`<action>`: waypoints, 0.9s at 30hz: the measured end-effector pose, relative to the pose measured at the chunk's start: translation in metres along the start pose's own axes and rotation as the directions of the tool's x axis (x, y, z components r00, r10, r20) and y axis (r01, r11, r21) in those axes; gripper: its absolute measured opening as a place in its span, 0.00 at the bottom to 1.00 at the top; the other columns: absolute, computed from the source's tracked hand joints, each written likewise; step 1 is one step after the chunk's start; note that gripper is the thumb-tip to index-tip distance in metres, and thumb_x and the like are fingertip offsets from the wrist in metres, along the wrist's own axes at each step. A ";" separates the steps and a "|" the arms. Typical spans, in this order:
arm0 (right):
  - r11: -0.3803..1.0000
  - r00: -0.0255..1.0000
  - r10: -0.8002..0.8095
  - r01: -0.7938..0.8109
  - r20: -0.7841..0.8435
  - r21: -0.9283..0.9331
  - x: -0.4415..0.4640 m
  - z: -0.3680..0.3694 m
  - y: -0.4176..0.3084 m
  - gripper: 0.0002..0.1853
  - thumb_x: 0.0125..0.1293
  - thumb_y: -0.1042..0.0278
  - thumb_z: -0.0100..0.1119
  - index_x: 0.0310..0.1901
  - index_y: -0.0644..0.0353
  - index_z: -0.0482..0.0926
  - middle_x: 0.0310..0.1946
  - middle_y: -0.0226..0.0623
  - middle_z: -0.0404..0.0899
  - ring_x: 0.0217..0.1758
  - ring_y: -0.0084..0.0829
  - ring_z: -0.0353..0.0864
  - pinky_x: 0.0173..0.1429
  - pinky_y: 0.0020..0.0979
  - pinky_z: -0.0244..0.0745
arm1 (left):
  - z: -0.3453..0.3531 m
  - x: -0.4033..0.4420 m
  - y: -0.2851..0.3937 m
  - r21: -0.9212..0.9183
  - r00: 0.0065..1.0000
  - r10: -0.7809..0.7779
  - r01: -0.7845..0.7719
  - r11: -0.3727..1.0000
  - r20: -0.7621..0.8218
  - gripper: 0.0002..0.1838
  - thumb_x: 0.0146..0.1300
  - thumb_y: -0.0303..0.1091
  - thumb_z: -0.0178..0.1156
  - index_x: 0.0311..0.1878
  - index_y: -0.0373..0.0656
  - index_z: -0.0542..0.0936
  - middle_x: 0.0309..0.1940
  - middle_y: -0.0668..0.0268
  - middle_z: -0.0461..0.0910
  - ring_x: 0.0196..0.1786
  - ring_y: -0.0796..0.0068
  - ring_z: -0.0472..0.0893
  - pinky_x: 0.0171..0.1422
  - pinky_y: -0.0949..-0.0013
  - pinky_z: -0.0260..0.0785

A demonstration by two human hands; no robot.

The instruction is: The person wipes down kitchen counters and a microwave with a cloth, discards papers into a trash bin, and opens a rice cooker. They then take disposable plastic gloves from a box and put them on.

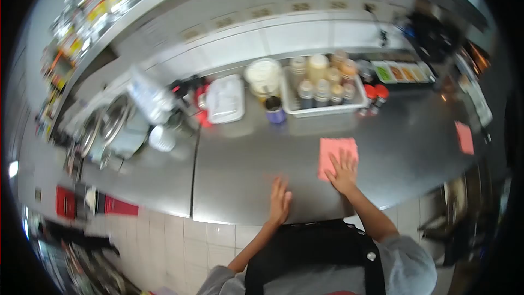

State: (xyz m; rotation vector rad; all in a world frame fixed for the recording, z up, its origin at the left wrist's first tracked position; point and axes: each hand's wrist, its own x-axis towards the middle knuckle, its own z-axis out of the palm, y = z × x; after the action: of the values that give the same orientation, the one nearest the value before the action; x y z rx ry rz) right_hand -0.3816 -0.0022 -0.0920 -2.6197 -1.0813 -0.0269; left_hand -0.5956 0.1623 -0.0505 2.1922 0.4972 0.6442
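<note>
So my right hand (344, 172) is flat on a pink cloth (329, 154), fingers spread wide, pressing down on the upper side of it. The cloth lies open on the steel counter (245, 169), a bit right of the middle, with bare metal around it. Not pinching it or anything, just palm and fingers on top

My left hand (280, 202) is over by the front edge of the counter, left of the cloth and well apart from it. Fingers are stretched out, pretty close together, nothing in them. It's kinda blurry, so I can't tell if it's touching the metal or hovering

Behind all that, toward the wall, there's a white tray (327, 112) packed with squeeze bottles (318, 68), with two red-capped shakers (380, 94) just beside its right end. Left of the tray is a purple cup (275, 113), standing in front of a white tub (263, 74), then a white container (225, 100) further left. Right of the bottles, a black holder (431, 78) has little compartments of green and orange stuff. A second pink cloth (464, 137) lies way over at the right end of the counter, and a clear plastic bag (148, 98) sits among the pots on the left
</note>
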 end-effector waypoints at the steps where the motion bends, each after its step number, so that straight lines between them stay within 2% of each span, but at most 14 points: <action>1: 0.999 0.999 -0.037 0.037 -0.016 -0.001 -0.009 -0.002 -0.002 0.36 0.64 0.40 0.49 0.72 0.41 0.57 0.75 0.45 0.41 0.78 0.53 0.34 0.74 0.58 0.29 | 0.002 -0.002 0.002 -0.004 0.998 -0.007 0.007 1.000 0.056 0.26 0.70 0.41 0.44 0.68 0.39 0.63 0.72 0.51 0.54 0.75 0.49 0.52 0.75 0.53 0.46; 2: 0.995 0.995 -0.101 0.101 -0.006 0.007 -0.012 -0.007 -0.007 0.36 0.64 0.40 0.49 0.72 0.41 0.57 0.75 0.45 0.41 0.78 0.53 0.34 0.74 0.58 0.29 | 0.003 0.000 0.006 0.013 0.999 -0.038 0.038 0.999 0.000 0.26 0.70 0.41 0.44 0.68 0.39 0.63 0.72 0.51 0.54 0.75 0.49 0.52 0.75 0.53 0.46; 4: 0.996 0.996 -0.074 0.071 0.045 0.055 -0.020 -0.018 -0.004 0.36 0.64 0.39 0.49 0.71 0.41 0.58 0.75 0.46 0.43 0.78 0.53 0.35 0.74 0.58 0.30 | 0.006 0.010 0.019 -0.004 0.997 0.008 -0.009 1.000 -0.078 0.25 0.64 0.31 0.53 0.65 0.43 0.68 0.70 0.53 0.58 0.72 0.49 0.58 0.72 0.52 0.51; 8: 0.981 0.985 -0.160 0.150 0.070 0.125 -0.014 -0.030 0.013 0.34 0.63 0.43 0.53 0.70 0.43 0.62 0.74 0.46 0.46 0.77 0.53 0.40 0.74 0.59 0.35 | 0.012 0.030 0.045 0.029 0.989 0.002 0.002 1.000 -0.145 0.24 0.61 0.27 0.55 0.63 0.42 0.69 0.69 0.54 0.60 0.70 0.50 0.61 0.71 0.53 0.54; 10: 0.902 0.983 -0.166 0.120 0.076 0.415 -0.011 -0.045 0.036 0.30 0.63 0.49 0.55 0.66 0.47 0.67 0.73 0.47 0.50 0.76 0.53 0.46 0.73 0.57 0.41 | 0.033 0.035 0.063 0.082 0.991 0.079 -0.070 0.994 -0.107 0.24 0.60 0.28 0.55 0.62 0.43 0.70 0.68 0.55 0.61 0.70 0.51 0.61 0.71 0.54 0.54; 11: 0.901 0.982 -0.174 0.127 0.076 0.415 -0.011 -0.052 0.054 0.30 0.63 0.49 0.55 0.66 0.47 0.67 0.73 0.47 0.50 0.76 0.53 0.46 0.73 0.57 0.41 | 0.047 0.037 0.070 0.084 0.991 0.076 -0.067 0.994 -0.114 0.24 0.60 0.28 0.55 0.62 0.43 0.70 0.68 0.55 0.61 0.70 0.51 0.61 0.71 0.54 0.54; 15: 0.947 0.985 0.077 -0.024 -0.152 0.319 -0.014 -0.094 0.173 0.23 0.61 0.62 0.60 0.58 0.55 0.74 0.68 0.51 0.59 0.71 0.53 0.56 0.71 0.49 0.54 | 0.118 0.048 0.077 0.167 0.987 0.158 -0.162 0.972 0.040 0.24 0.59 0.27 0.55 0.61 0.45 0.71 0.68 0.55 0.62 0.70 0.51 0.61 0.72 0.53 0.54; 17: 0.958 0.963 0.249 -0.230 -0.100 0.172 -0.019 -0.118 0.251 0.22 0.60 0.64 0.60 0.57 0.56 0.74 0.67 0.53 0.60 0.70 0.54 0.57 0.69 0.48 0.58 | 0.147 0.048 0.090 0.206 0.977 0.187 -0.204 0.957 0.099 0.24 0.59 0.27 0.55 0.61 0.46 0.72 0.68 0.55 0.62 0.70 0.51 0.61 0.72 0.53 0.54; 19: 0.897 0.890 0.441 -0.437 -0.114 0.063 -0.025 -0.141 0.334 0.23 0.60 0.64 0.60 0.57 0.56 0.73 0.67 0.52 0.59 0.70 0.56 0.57 0.68 0.50 0.60 | 0.159 0.047 0.110 0.283 0.976 0.137 -0.181 0.942 0.167 0.24 0.58 0.26 0.55 0.60 0.46 0.72 0.67 0.53 0.63 0.69 0.50 0.62 0.71 0.53 0.56; 20: 0.866 0.855 0.492 -0.500 -0.165 -0.011 -0.029 -0.146 0.387 0.23 0.60 0.63 0.60 0.58 0.55 0.72 0.67 0.51 0.58 0.71 0.55 0.55 0.68 0.53 0.60 | 0.166 0.043 0.117 0.271 0.973 0.142 -0.189 0.944 0.182 0.24 0.58 0.26 0.55 0.60 0.46 0.72 0.67 0.53 0.63 0.69 0.50 0.62 0.71 0.53 0.56; 23: 0.699 0.724 0.614 -0.684 -0.315 -0.208 -0.039 -0.164 0.525 0.29 0.60 0.58 0.59 0.63 0.51 0.66 0.71 0.45 0.53 0.73 0.54 0.51 0.66 0.59 0.59 | 0.182 0.025 0.129 0.156 0.977 0.199 -0.210 0.965 0.079 0.24 0.54 0.22 0.55 0.57 0.45 0.74 0.64 0.53 0.66 0.67 0.50 0.64 0.69 0.53 0.59; 25: 0.583 0.653 0.709 -0.755 -0.266 -0.299 -0.044 -0.199 0.568 0.36 0.62 0.49 0.57 0.70 0.47 0.56 0.74 0.46 0.47 0.74 0.59 0.48 0.69 0.57 0.56 | 0.185 0.013 0.127 0.181 0.983 0.179 -0.182 0.967 0.029 0.25 0.50 0.20 0.54 0.54 0.43 0.76 0.62 0.53 0.69 0.64 0.50 0.68 0.66 0.53 0.62; 26: 0.590 0.660 0.704 -0.749 -0.263 -0.301 -0.046 -0.205 0.591 0.36 0.62 0.49 0.57 0.70 0.47 0.56 0.74 0.46 0.47 0.74 0.59 0.48 0.69 0.57 0.56 | 0.183 0.011 0.128 0.184 0.985 0.173 -0.174 0.968 0.023 0.25 0.50 0.20 0.54 0.54 0.43 0.76 0.62 0.53 0.69 0.64 0.50 0.68 0.66 0.53 0.62; 27: 0.540 0.615 0.752 -0.782 -0.239 -0.312 -0.050 -0.208 0.618 0.37 0.64 0.46 0.53 0.72 0.44 0.53 0.74 0.45 0.47 0.74 0.59 0.47 0.69 0.58 0.55 | 0.180 0.008 0.129 0.206 0.987 0.160 -0.160 0.965 0.017 0.25 0.48 0.19 0.54 0.53 0.42 0.77 0.60 0.53 0.69 0.62 0.50 0.69 0.65 0.53 0.63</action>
State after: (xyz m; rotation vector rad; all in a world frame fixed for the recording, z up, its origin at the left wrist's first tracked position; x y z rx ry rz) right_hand 0.0307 -0.5091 -0.0683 -3.1830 0.2451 -0.1608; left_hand -0.4648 -0.0165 -0.0500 2.4484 0.4053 0.7046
